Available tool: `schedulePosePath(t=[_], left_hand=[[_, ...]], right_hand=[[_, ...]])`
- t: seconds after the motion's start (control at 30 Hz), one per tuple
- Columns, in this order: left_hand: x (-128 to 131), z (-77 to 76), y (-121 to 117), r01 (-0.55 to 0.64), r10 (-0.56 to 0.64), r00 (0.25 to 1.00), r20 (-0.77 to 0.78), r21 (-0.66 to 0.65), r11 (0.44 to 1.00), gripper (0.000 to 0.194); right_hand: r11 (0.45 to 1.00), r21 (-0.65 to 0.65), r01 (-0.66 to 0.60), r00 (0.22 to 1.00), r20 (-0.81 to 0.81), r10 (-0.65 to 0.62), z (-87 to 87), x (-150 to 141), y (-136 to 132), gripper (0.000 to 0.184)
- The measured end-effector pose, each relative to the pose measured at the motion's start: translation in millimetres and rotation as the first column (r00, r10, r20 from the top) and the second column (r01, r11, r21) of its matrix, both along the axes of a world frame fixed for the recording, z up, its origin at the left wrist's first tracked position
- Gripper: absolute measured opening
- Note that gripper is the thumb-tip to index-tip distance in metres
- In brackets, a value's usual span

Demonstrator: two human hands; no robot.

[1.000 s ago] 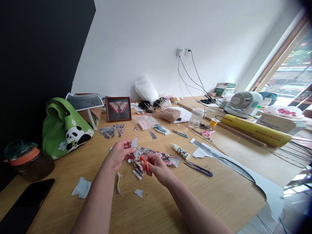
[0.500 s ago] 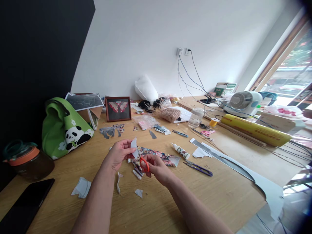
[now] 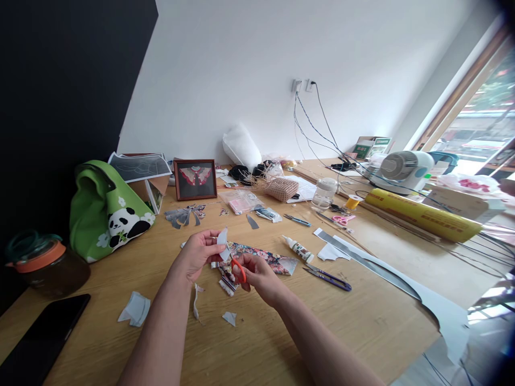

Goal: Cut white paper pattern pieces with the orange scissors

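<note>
My left hand (image 3: pixel 201 253) pinches a small pale piece (image 3: pixel 222 244), fabric or paper, between thumb and fingers. Red-handled scissors (image 3: pixel 238 269) are in my right hand (image 3: pixel 257 276), their blades up against the lower edge of that piece. Under and behind both hands lies a floral cloth (image 3: pixel 277 261) on the wooden table. A striped, frayed scrap (image 3: pixel 227 285) sits just below the scissors. Nearer to me are a small pale scrap (image 3: pixel 229 318), a thin white strip (image 3: pixel 196 303) and a larger pale scrap (image 3: pixel 134 309).
A glue bottle (image 3: pixel 298 248) and purple thread snips (image 3: pixel 328 279) lie right of the cloth. On the left are a phone (image 3: pixel 44 340), a lidded jar (image 3: pixel 46 268) and a green panda bag (image 3: pixel 108 214). A framed collar piece (image 3: pixel 195 180) stands behind; a yellow roll (image 3: pixel 422 214) lies far right.
The pale piece has tilted slightly at the scissor blades and shifted a little to the right. Both hands keep nearly the same place and grip.
</note>
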State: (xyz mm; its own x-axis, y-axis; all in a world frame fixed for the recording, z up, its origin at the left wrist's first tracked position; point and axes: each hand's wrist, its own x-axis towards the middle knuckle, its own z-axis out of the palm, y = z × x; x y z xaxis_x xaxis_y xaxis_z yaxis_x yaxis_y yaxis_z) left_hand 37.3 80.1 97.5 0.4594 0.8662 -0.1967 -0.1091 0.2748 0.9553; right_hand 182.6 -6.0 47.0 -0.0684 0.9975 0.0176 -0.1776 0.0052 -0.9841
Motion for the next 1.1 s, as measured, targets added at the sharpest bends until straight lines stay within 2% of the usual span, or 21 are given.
schedulePosePath(t=[0.63, 1.1], left_hand=[[0.5, -1.4, 1.4, -0.037, 0.037, 0.999, -0.006, -0.004, 0.999, 0.034], [-3.3, 2.9, 0.5, -0.048, 0.048, 0.999, 0.000, -0.001, 0.999, 0.031]], right_hand=[[1.000, -0.006, 0.026, 0.999, 0.040, -0.026, 1.8, -0.1, 0.9, 0.045], [1.000, -0.010, 0.004, 1.000, -0.014, -0.004, 0.8, 0.9, 0.3, 0.042]])
